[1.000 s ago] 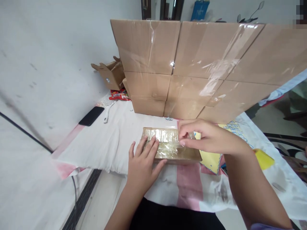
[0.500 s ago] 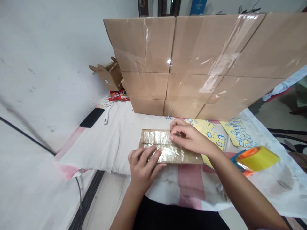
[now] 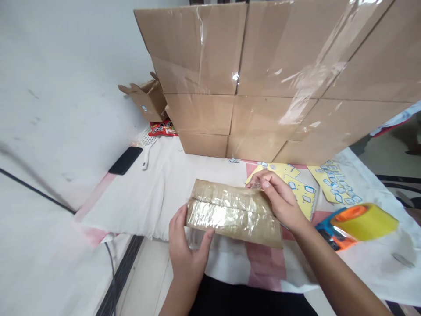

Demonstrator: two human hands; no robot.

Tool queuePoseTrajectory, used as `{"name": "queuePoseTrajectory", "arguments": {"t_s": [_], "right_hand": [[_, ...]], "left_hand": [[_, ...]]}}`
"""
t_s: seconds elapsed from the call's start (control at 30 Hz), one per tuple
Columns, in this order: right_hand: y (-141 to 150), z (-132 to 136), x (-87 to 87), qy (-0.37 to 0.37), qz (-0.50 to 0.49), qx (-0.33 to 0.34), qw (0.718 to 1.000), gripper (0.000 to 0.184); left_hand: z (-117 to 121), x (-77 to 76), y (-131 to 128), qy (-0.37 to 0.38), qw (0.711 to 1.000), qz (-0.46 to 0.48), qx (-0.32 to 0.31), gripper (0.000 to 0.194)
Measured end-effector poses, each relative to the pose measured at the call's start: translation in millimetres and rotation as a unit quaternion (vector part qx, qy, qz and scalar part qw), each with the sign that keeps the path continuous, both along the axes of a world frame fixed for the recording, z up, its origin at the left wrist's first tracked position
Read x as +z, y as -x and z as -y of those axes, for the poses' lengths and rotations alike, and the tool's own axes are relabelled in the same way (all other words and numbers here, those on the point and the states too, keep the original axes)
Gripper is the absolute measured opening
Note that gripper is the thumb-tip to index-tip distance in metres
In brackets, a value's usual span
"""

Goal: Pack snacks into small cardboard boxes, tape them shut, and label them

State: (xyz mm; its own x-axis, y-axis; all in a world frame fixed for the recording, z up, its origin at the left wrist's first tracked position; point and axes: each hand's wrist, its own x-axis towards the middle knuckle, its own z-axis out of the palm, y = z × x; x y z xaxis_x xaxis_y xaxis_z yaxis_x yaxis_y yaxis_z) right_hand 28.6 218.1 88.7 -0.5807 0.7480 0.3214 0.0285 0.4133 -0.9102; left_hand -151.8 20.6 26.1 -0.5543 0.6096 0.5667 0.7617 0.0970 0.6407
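Observation:
A small flat cardboard box [image 3: 226, 213] with shiny clear tape across its top lies at a slant in front of me, its top tipped towards me. My left hand [image 3: 189, 250] grips its left end, the thumb on the near edge and the fingers at the side. At the far right corner, my right hand [image 3: 276, 197] is closed on the box, thumb and fingers drawn together. A bit of clear film glints beside that thumb; the far fingertips are partly hidden. Right of my forearm lies a tape dispenser [image 3: 355, 226] with a yellow roll, blue and orange parts.
Large taped cardboard boxes [image 3: 269, 79] stand stacked like a wall behind. Yellow patterned sheets [image 3: 335, 182] lie to the right. On the left are a black phone [image 3: 126, 160], a white-handled perforated tool [image 3: 147, 153], a red packet [image 3: 162, 128] and an open carton [image 3: 148, 103].
The box has turned, its right end nearer me, and tipped. My left hand has gone from lying on top to gripping the left end; my right hand has shifted to the far right corner.

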Motion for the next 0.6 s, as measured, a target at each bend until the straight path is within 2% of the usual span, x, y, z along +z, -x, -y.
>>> {"name": "queuePoseTrajectory", "arguments": {"t_s": [0.07,0.13,0.2,0.27,0.33,0.4,0.5,0.6], "right_hand": [[5,-4,-5.8,0.052,-0.041,-0.011,0.998,0.025],[8,-9,-7.7,0.114,-0.068,-0.025,0.991,0.027],[11,-11,-7.7,0.180,-0.086,-0.038,0.979,0.029],[14,-11,-7.9,0.231,-0.102,-0.042,0.967,0.031],[16,-8,-8.6,0.252,-0.111,-0.042,0.961,0.031],[18,-4,-9.2,0.253,-0.110,-0.048,0.960,0.030],[20,1,-9.1,0.245,-0.115,-0.050,0.961,0.030],[21,2,-9.0,0.237,-0.133,-0.039,0.962,0.031]], "left_hand": [[-5,2.8,0,0.028,0.996,0.086,0.003,0.074],[-11,1.1,1,0.009,0.991,0.136,-0.008,0.072],[-16,-4.6,4,-0.089,0.984,0.155,-0.024,0.067],[-18,-11.1,9,-0.203,0.964,0.165,-0.035,0.064],[-16,-15.6,14,-0.267,0.944,0.186,-0.047,0.064],[-11,-17.8,19,-0.273,0.938,0.198,-0.080,0.058],[-3,-19.1,23,-0.258,0.945,0.150,-0.134,0.040],[-2,-17.3,24,-0.215,0.961,0.120,-0.123,0.037]]}}
